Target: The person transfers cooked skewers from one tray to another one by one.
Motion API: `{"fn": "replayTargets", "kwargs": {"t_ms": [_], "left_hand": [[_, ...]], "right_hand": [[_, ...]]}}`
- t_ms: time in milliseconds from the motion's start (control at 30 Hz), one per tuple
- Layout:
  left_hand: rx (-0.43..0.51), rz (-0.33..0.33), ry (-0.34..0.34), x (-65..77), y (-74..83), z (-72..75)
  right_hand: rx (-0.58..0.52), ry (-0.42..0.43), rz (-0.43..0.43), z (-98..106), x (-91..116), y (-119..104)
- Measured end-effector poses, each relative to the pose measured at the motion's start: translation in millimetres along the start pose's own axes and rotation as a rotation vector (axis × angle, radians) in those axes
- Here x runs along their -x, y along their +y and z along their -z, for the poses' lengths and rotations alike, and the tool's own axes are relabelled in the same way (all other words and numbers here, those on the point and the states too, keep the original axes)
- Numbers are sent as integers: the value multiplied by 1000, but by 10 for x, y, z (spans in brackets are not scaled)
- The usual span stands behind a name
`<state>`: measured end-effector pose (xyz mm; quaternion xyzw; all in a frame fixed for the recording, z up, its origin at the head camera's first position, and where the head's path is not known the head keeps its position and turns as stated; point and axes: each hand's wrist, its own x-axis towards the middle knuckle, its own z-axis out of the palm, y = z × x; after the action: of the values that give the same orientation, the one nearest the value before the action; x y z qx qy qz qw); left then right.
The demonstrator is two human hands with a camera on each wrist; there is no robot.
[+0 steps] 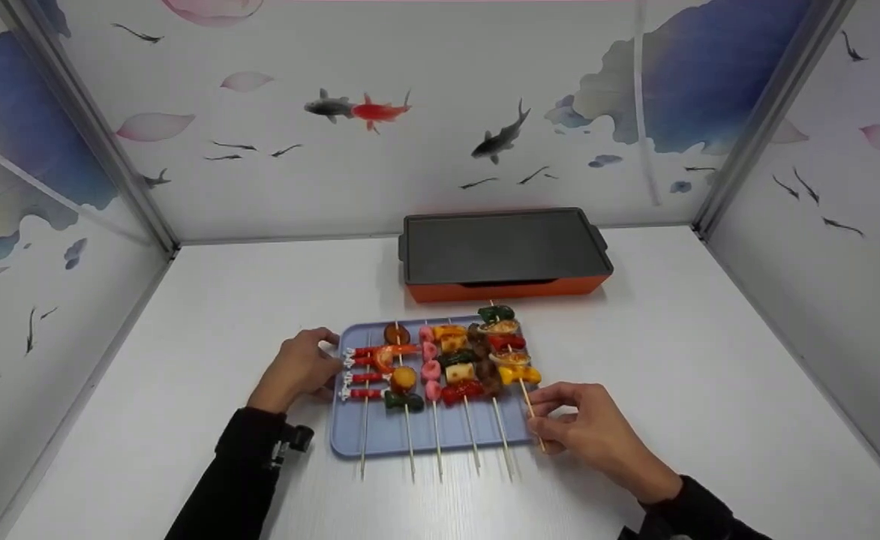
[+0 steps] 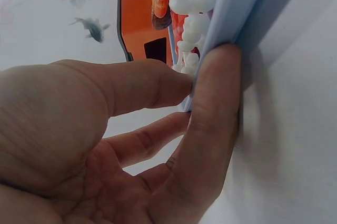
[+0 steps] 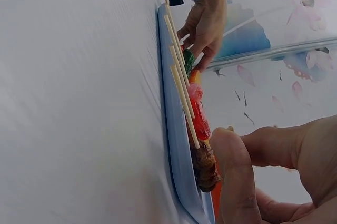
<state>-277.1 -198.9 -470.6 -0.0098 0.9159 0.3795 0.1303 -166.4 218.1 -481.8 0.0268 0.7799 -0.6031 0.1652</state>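
My left hand [image 1: 298,369] grips the left rim of a light blue tray [image 1: 384,441], thumb on its inner side and a finger outside, as the left wrist view shows. Several food skewers lie side by side on the tray, with bare stick ends over its front edge. My right hand [image 1: 596,429] pinches the stick of the rightmost skewer [image 1: 515,374], which bears yellow and red pepper, shell-like pieces and a green piece. Beside it on the tray lies a brown meat skewer [image 3: 204,168]. In the right wrist view the pinched stick is mostly hidden behind the fingers.
Behind the tray stands an orange grill with a flat black plate [image 1: 507,246], close to the back wall. White panels printed with fish [image 1: 379,112] and petals enclose the white table [image 1: 214,300] at the back and both sides.
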Motion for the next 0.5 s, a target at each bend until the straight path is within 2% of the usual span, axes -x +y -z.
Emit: {"fn": "replayTargets", "kwargs": {"t_ms": [333, 500], "left_hand": [[-13, -15, 6, 10, 0, 0], [-22, -23, 13, 16, 7, 8]], "right_hand": [[7, 29, -55, -23, -1, 1], [-11, 5, -23, -31, 19, 17]]}}
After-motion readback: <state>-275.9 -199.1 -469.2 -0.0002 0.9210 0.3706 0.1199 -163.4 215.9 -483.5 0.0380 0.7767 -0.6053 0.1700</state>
